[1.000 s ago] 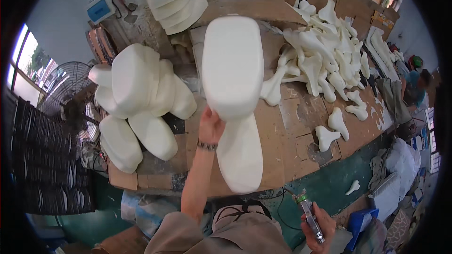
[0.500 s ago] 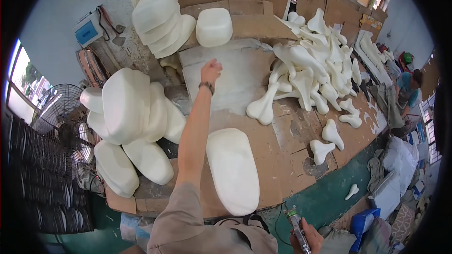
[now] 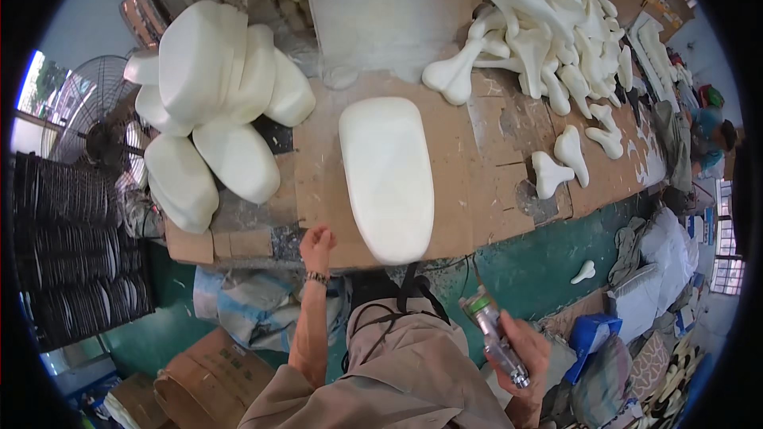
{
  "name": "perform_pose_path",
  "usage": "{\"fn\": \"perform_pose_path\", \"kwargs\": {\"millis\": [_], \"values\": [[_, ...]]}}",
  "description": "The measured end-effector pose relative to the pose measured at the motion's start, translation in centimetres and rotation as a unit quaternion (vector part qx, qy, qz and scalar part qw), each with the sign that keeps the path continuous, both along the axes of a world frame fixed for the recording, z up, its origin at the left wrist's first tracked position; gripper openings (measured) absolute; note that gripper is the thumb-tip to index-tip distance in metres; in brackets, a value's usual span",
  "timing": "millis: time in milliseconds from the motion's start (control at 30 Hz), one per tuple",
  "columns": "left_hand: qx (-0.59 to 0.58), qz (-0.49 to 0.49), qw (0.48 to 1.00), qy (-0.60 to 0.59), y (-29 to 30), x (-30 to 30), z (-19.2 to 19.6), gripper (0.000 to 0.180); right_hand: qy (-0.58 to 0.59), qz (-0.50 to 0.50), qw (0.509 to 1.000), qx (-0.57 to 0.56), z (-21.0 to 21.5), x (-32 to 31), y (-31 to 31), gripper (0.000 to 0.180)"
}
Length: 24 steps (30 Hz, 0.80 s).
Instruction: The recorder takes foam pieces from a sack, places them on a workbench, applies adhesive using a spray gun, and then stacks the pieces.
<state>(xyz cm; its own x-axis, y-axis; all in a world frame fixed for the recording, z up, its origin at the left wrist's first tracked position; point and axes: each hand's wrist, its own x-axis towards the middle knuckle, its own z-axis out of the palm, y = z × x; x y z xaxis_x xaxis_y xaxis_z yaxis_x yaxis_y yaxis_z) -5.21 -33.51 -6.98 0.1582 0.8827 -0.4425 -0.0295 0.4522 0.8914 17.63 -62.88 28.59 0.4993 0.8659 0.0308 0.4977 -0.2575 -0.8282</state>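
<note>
A long, cream-white moulded foam cushion (image 3: pixel 389 179) lies on the cardboard-covered table in front of me, its narrower end at the near edge. My left hand (image 3: pixel 317 246) is at the table's front edge, left of the cushion and apart from it. Its fingers are curled in, with nothing seen in them. Past the near edge on the right, my right hand (image 3: pixel 524 349) is wrapped round a silver cylindrical hand tool (image 3: pixel 499 342) with a green ring near its upper end. The tool points up toward the table, and its exact kind does not show.
Stacked foam cushions (image 3: pixel 203 63) stand at the left of the table. Bone-shaped foam pieces (image 3: pixel 548 32) are heaped at the back right. A fan (image 3: pixel 99 139) stands beyond the left edge, and cardboard boxes (image 3: pixel 211 377) lie below. Another person (image 3: pixel 711 139) is at far right.
My left hand has drawn back from the far part of the table to the front edge. My right hand has risen slightly with the tool. The view has tilted downward.
</note>
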Motion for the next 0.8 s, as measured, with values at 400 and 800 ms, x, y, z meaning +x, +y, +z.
{"fn": "perform_pose_path", "kwargs": {"millis": [400,800], "values": [[-0.251,-0.06,0.957,0.132,-17.6,-9.6,-11.5,0.021,-0.036,0.024,0.999,0.03,0.7,-1.7,-9.0,0.051],[-0.253,-0.088,0.947,0.18,-24.2,-12.0,-11.9,0.023,-0.08,-0.035,0.996,0.01,0.1,-2.7,-15.6,0.047]]}}
